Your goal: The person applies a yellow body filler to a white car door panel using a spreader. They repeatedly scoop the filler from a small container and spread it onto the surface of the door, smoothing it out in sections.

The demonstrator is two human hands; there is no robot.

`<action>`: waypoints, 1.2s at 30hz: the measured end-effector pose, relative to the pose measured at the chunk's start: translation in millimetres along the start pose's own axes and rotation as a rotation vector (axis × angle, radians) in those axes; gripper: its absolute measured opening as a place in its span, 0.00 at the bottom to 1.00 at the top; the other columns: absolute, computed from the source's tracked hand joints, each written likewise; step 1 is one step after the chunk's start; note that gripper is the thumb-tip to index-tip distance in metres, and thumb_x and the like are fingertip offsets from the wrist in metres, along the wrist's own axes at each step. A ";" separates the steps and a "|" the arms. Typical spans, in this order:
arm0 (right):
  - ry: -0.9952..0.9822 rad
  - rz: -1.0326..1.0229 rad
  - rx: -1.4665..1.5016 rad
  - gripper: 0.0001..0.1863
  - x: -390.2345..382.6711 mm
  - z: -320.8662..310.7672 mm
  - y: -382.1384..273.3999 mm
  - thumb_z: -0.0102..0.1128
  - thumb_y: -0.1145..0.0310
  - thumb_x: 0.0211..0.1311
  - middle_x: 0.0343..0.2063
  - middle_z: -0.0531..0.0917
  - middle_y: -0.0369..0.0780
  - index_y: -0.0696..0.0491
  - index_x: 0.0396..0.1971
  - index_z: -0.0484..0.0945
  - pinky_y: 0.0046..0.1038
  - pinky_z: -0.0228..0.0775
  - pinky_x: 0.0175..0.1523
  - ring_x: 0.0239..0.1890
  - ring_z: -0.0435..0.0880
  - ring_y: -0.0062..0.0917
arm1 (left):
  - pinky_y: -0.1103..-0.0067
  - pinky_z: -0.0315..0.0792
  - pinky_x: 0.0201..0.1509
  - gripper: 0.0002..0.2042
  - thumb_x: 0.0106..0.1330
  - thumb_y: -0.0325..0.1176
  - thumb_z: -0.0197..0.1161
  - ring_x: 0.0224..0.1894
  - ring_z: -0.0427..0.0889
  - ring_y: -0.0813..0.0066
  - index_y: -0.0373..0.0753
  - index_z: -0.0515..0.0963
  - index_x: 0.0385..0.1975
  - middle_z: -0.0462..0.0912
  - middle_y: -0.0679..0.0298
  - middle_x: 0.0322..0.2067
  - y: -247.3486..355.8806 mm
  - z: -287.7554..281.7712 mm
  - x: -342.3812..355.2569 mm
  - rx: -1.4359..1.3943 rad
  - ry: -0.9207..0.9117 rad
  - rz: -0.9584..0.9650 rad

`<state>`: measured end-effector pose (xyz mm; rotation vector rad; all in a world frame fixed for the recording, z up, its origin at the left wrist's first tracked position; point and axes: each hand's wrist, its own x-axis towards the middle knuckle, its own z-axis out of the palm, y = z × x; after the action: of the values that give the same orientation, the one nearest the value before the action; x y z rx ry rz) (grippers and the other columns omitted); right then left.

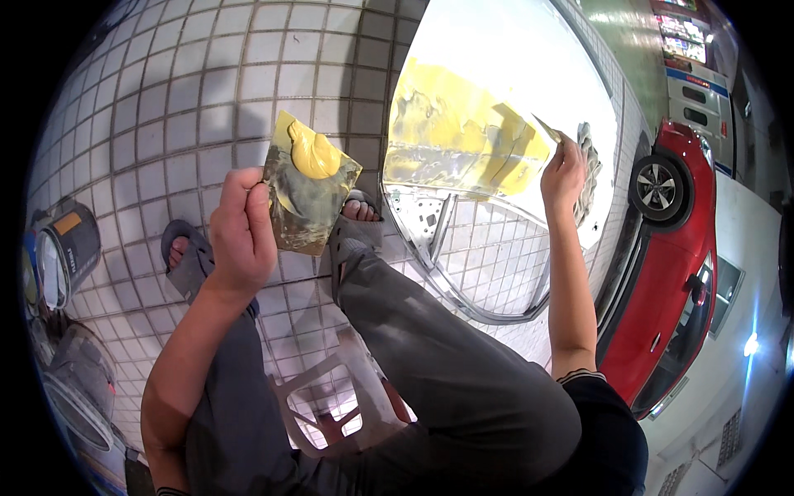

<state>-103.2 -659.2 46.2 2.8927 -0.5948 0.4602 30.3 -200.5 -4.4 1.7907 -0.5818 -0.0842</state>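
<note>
My left hand is closed on the edge of a flat, stained palette board. A thick mound of yellow filler paste sits on the board's upper part. At the right, my right hand pinches a thin spreader at the surface of a white car door. Yellow filler is smeared in a broad band across the door, with grey patches showing through. Beside my right hand a crumpled grey cloth lies on the door.
A plastic stool stands between my legs on the tiled floor. At the left are a dark paint can and a bucket. A red car is parked at the right, with a white van beyond it.
</note>
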 end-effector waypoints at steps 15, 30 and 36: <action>-0.034 -0.054 0.062 0.14 -7.9 39.6 30.2 0.52 0.77 0.64 0.41 0.86 0.41 0.53 0.46 0.83 0.39 0.67 0.58 0.50 0.82 0.38 | 0.77 0.65 0.26 0.06 0.76 0.25 0.47 0.21 0.70 0.73 0.34 0.71 0.45 0.71 0.60 0.23 -3.2 1.4 -3.3 0.039 -0.059 0.001; -0.042 -0.051 0.129 0.18 -31.2 47.4 32.7 0.49 0.81 0.63 0.48 0.86 0.44 0.55 0.50 0.83 0.38 0.72 0.60 0.53 0.82 0.42 | 0.76 0.66 0.27 0.05 0.76 0.26 0.48 0.21 0.69 0.72 0.34 0.71 0.44 0.70 0.59 0.22 -4.4 7.2 -1.2 0.027 -0.051 -0.005; -0.081 -0.041 0.109 0.19 -75.3 39.6 14.9 0.51 0.81 0.64 0.54 0.84 0.42 0.54 0.53 0.82 0.35 0.72 0.63 0.58 0.81 0.38 | 0.76 0.66 0.27 0.06 0.76 0.25 0.47 0.22 0.70 0.71 0.33 0.71 0.44 0.71 0.58 0.23 -5.5 7.7 -0.9 0.023 -0.062 -0.018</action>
<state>-164.6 -653.9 -14.4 3.0334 -0.5364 0.3827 28.7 -205.9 -12.1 1.8208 -0.6130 -0.1458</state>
